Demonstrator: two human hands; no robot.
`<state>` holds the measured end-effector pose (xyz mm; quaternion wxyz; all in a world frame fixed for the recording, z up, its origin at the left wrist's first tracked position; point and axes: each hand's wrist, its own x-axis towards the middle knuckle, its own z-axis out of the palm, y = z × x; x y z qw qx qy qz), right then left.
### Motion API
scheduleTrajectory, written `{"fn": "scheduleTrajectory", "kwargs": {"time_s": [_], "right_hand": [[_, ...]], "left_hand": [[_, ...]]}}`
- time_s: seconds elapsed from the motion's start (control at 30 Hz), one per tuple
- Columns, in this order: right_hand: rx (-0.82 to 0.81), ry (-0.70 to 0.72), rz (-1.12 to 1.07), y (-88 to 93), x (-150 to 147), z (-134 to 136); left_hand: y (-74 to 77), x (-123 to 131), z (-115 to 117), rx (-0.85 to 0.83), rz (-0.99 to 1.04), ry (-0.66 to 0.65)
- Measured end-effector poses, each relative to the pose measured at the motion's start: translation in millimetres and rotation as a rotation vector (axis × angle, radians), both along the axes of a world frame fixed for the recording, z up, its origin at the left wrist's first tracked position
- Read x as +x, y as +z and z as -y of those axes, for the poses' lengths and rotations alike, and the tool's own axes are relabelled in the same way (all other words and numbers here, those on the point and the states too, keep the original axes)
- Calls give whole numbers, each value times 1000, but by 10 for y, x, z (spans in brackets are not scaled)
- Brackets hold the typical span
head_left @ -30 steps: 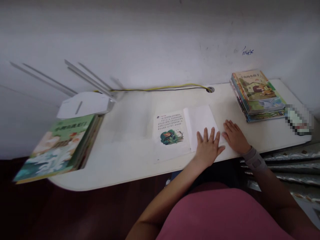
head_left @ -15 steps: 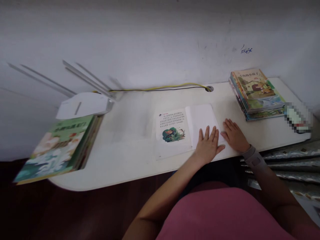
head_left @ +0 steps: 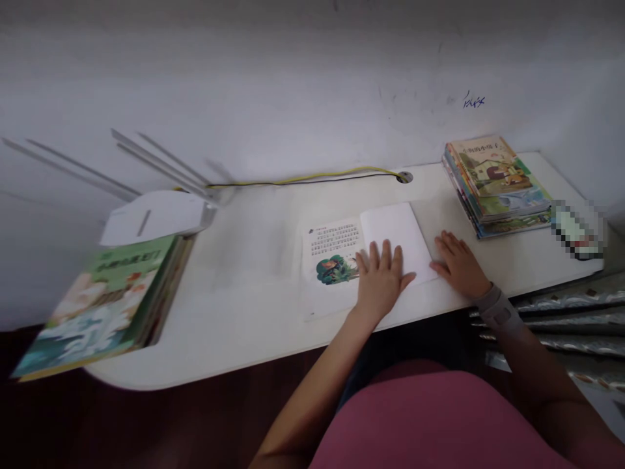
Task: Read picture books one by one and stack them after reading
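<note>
Mostly, what spreads beneath both my hands is the white desk [head_left: 239,312]. Well off to the left of them lies the left stack [head_left: 105,293], a pile of picture books, with the router [head_left: 156,218] right behind it. Ahead of my right hand and a little to its right sits the right stack [head_left: 495,182], apart from my fingertips.

The book [head_left: 351,244] lies open and flat directly under my left hand [head_left: 379,277], so that is the nearer one. Its spread runs from left to right across my front, while its fold runs forward, away from me, much the way my left fingers point. That hand lies across the near part of the fold: most fingers rest on the blank right page, the little finger reaches over the edge of the left page's picture [head_left: 334,269], and the thumb is splayed toward the right. My fingers are fanned and straight, pinching nothing.

My right hand [head_left: 459,266] rests loosely spread on the desk, just beside the book's right edge, holding nothing; whether its thumb touches the page I cannot tell. Behind it, on the wrist, is a grey band [head_left: 498,309].
</note>
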<state>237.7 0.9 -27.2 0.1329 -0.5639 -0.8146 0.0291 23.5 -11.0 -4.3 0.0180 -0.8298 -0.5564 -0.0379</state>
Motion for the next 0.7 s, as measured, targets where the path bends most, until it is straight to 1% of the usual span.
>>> {"fn": "scheduleTrajectory", "kwargs": {"time_s": [0.03,0.13,0.3,0.43,0.7], "right_hand": [[-8,-13,26,11,8,-3],[-28,-23,79,21,21,-8],[-31,-17,75,-11,22,-11],[-19,-18,82,-25,18,-8],[-4,-20,110,7,-2,-1]], "left_hand": [[-10,-32,-11,-10,-12,12],[-40,-57,-42,-35,-29,-11],[-74,-6,-73,-47,-14,-18],[-98,-12,-50,-33,-11,-32],[-68,43,-105,-56,-39,-45]]}}
